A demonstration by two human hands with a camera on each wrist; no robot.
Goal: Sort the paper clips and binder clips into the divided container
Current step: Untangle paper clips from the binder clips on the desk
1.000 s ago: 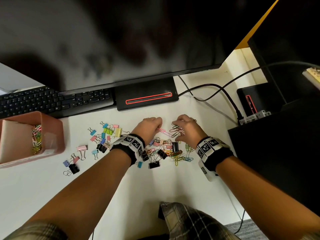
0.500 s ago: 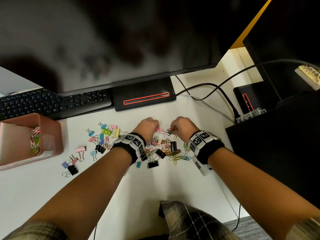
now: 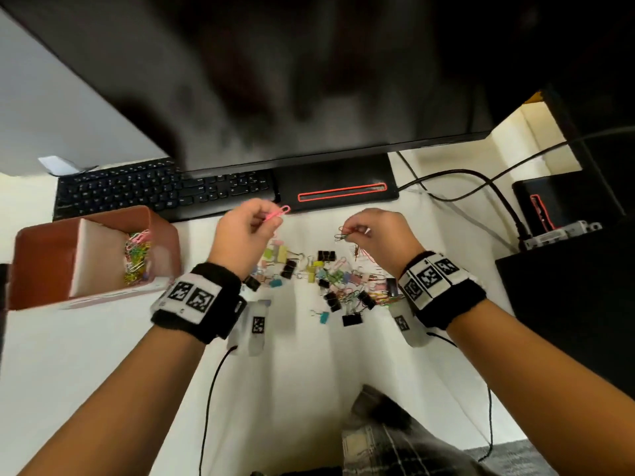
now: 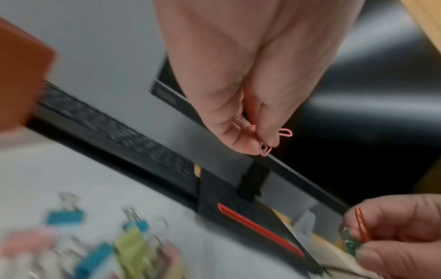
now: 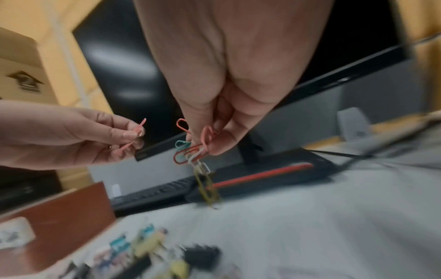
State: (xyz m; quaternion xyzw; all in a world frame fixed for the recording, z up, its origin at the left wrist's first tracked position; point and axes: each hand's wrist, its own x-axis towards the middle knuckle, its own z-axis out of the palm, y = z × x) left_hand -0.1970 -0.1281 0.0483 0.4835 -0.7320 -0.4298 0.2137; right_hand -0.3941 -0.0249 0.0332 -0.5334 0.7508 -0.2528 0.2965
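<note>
My left hand (image 3: 240,231) is raised above the desk and pinches pink paper clips (image 3: 279,213) (image 4: 264,149). My right hand (image 3: 374,235) pinches a tangled bunch of red, green, white and yellow paper clips (image 5: 193,151) (image 3: 342,235) that hangs from its fingertips. Below both hands a mixed pile of binder clips and paper clips (image 3: 330,280) lies on the white desk. The brown divided container (image 3: 44,255) stands at the left, with coloured paper clips (image 3: 137,255) in its right compartment.
A black keyboard (image 3: 161,190) and a monitor base with a red stripe (image 3: 340,194) lie behind the pile, under a big monitor. Cables (image 3: 481,183) run to black equipment (image 3: 563,207) at the right. Wrist cables trail over the near desk.
Both hands have lifted off the pile and drawn apart, the left going left with pink clips, the right rising with its bunch. The head view has shifted, so the container sits nearer the centre.
</note>
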